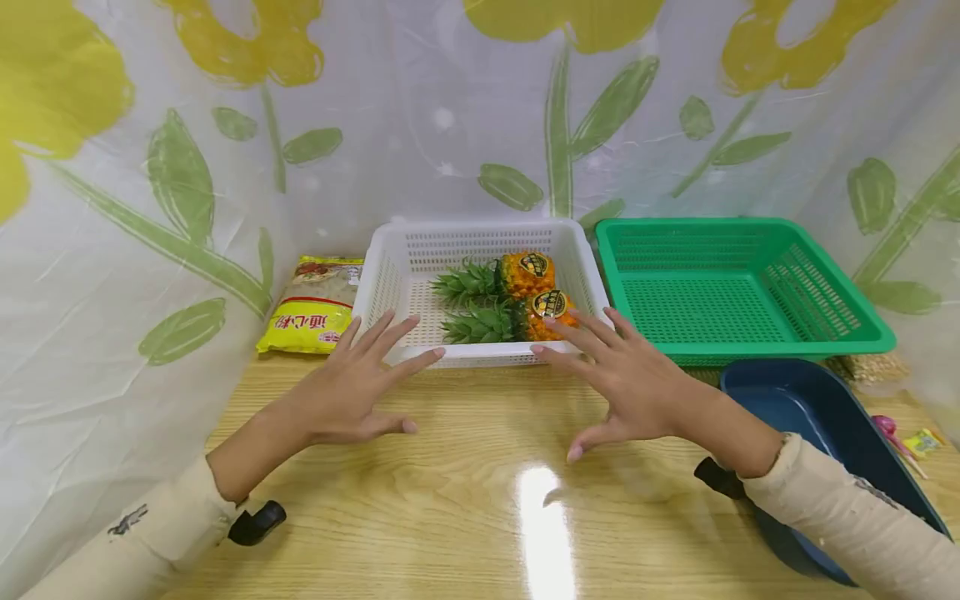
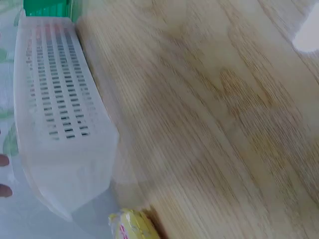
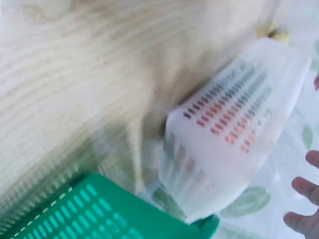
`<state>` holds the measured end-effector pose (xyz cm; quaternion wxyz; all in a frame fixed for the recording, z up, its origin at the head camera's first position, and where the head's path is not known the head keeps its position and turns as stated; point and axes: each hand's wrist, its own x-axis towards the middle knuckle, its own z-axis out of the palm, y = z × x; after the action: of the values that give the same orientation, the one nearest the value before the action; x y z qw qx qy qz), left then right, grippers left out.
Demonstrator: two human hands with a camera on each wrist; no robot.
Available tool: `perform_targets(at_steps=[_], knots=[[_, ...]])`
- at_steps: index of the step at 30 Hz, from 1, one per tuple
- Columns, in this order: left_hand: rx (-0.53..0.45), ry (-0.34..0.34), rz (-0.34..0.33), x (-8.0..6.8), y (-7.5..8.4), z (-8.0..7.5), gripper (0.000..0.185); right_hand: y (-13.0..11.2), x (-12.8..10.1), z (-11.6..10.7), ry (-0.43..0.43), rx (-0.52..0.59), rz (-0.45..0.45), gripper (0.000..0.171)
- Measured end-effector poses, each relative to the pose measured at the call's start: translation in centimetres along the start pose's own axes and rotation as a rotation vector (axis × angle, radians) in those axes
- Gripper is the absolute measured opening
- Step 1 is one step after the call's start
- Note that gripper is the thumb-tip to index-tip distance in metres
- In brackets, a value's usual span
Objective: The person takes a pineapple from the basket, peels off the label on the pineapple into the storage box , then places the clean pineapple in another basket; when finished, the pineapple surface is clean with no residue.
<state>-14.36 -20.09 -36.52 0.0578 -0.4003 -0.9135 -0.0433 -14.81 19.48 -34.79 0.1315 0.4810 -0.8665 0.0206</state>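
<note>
In the head view, the left hand (image 1: 352, 383) and the right hand (image 1: 630, 379) were both over the wooden worktop (image 1: 465, 500), fingers spread and holding nothing. Their fingertips reached toward the near wall of the white basket (image 1: 390, 283), one hand at each front corner; whether they touched it I cannot tell. Inside the basket lay two pineapples (image 1: 525, 296) side by side, leaves to the left. A green basket (image 1: 750, 350) stood just beside the white one on the right, and a dark blue tray (image 1: 825, 408) was in front of it. A yellow packet (image 1: 315, 304) lay to the left of the white basket.

In the left wrist view, the white basket (image 2: 60, 124) showed its slotted side wall on the worktop (image 2: 209, 124), with a corner of the yellow packet (image 2: 132, 225) near it. Two fingertips (image 2: 4, 160) appeared at the left edge.

In the right wrist view, blurred, the white basket (image 3: 229, 129) stood beside the green basket (image 3: 104, 211), and spread fingertips (image 3: 301, 219) showed at the lower right.
</note>
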Motion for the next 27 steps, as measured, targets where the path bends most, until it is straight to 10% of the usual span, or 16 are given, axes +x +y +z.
perform_targets(at_steps=[14,27], knots=[[-0.021,0.219,-0.328,-0.6,-3.0,0.9,0.064,3.2,0.9,-1.9,0.036,0.197,0.127,0.096],[-0.460,0.067,-0.606,-0.6,-3.8,1.2,0.084,4.5,3.3,-2.8,-0.058,0.340,0.315,0.082]])
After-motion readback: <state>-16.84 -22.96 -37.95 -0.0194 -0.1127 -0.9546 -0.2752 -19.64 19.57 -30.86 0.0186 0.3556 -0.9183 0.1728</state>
